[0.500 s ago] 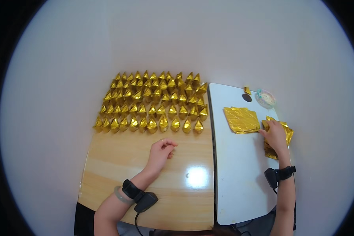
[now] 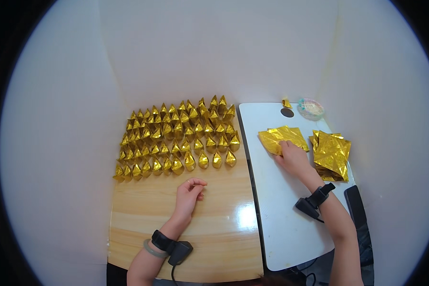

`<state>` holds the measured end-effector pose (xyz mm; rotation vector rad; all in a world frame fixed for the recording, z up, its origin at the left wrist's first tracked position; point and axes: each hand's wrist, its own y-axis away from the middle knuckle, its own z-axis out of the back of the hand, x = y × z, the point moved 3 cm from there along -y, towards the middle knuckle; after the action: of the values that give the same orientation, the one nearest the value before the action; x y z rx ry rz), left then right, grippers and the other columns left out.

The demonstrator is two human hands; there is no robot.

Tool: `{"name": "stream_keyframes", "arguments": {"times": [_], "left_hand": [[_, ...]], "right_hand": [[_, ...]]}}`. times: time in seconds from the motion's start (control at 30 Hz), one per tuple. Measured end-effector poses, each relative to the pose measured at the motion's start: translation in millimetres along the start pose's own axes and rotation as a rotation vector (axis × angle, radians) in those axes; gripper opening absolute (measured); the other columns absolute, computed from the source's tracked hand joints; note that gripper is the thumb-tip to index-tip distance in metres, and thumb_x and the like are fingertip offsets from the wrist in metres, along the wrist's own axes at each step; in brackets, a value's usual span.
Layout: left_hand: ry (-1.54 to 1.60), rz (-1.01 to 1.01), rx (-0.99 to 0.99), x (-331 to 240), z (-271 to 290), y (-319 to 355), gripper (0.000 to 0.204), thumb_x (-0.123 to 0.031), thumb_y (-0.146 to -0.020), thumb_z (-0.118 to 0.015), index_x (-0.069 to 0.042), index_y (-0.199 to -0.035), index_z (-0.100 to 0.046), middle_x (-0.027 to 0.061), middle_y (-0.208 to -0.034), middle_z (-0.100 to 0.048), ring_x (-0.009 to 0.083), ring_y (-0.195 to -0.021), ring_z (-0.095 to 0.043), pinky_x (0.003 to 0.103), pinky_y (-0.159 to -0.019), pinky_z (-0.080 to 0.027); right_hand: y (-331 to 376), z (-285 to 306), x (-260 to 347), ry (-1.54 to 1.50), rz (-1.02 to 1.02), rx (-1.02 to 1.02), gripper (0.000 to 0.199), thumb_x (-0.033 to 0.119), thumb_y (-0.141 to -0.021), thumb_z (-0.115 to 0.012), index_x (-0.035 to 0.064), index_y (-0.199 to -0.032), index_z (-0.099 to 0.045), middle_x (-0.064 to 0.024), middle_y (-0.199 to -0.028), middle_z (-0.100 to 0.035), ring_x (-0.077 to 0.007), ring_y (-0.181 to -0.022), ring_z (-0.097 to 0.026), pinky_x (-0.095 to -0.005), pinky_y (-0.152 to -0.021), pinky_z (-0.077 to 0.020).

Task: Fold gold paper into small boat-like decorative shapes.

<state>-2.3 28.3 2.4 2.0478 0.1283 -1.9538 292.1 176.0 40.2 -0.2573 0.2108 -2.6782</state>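
Done: rows of folded gold shapes [image 2: 176, 138] left of white board [image 2: 291, 224] | Left: stack of gold sheets [image 2: 331, 155] on board | right hand [image 2: 293, 157] fingers pressing one gold sheet [image 2: 281, 138]; left hand [image 2: 189, 191] loosely curled, holding nothing.

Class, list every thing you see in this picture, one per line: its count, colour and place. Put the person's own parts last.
Folded foil pieces: dozens, gold, in rows on the wooden table.
Wooden table: one, light brown, left.
White board: one, right.
Loose foil sheet: one, gold, on the board.
Foil sheet stack: one, gold, right edge of the board.
Small round dish: one, pale, far corner.
Left hand: curled, empty, on the table.
Right hand: on the loose sheet.
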Motion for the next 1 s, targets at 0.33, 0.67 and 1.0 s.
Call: {"name": "stream_keyframes", "arguments": {"times": [0.33, 0.67, 1.0], "left_hand": [[-0.016, -0.005, 0.038, -1, -1, -1, 0.011, -0.009, -0.090, -0.054, -0.005, -0.096, -0.063, -0.0009, -0.079, -0.059, 0.0056, -0.068, -0.055, 0.020, -0.063, -0.047], [0.415, -0.056, 0.243, -15, -10, 0, 0.044, -0.019, -0.095, -0.052, -0.008, -0.135, -0.036, 0.0063, -0.134, -0.046, 0.0139, -0.113, -0.052, 0.029, -0.092, -0.045], [0.248, -0.149, -0.133, -1, 26, -19, 0.025, -0.009, -0.089, -0.057, -0.005, -0.115, -0.055, 0.0039, -0.107, -0.057, 0.0082, -0.091, -0.056, 0.022, -0.078, -0.046]], "right_hand": [[-4, 36, -10, -0.629, -0.134, -0.209, 0.022, 0.020, -0.092, -0.053, -0.0006, -0.094, -0.060, -0.0142, -0.085, -0.067, -0.0285, -0.068, -0.066, -0.0359, -0.061, -0.0534], [39, 6, 101, -1.494, -0.258, 0.516, 0.022, 0.014, -0.091, -0.057, -0.0006, -0.107, -0.055, -0.0110, -0.092, -0.068, -0.0154, -0.074, -0.069, -0.0219, -0.060, -0.0544], [42, -17, 103, -1.350, -0.126, 0.624, 0.037, 0.005, -0.088, -0.060, -0.0019, -0.121, -0.044, -0.0135, -0.094, -0.067, -0.0174, -0.078, -0.069, -0.0242, -0.067, -0.0548]]}}
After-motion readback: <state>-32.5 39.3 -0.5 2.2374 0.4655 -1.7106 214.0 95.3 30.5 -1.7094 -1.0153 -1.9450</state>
